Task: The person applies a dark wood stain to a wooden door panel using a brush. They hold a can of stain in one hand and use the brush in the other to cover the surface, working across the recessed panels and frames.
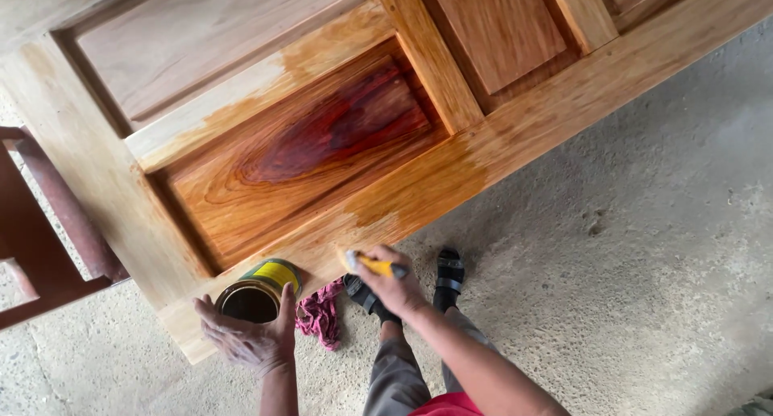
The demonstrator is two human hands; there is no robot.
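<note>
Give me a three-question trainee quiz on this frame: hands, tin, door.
1. True or false: the left hand rests against the open round metal tin with the yellow label.
2. What does the right hand hold? A) pink crumpled rag B) yellow-handled brush C) hammer
3. Fill in: the brush tip touches the panelled wooden door's near ____ rail.

Key:
1. True.
2. B, the yellow-handled brush; the pink crumpled rag lies on the concrete floor.
3. Edge, where the wet amber coat ends.
</note>
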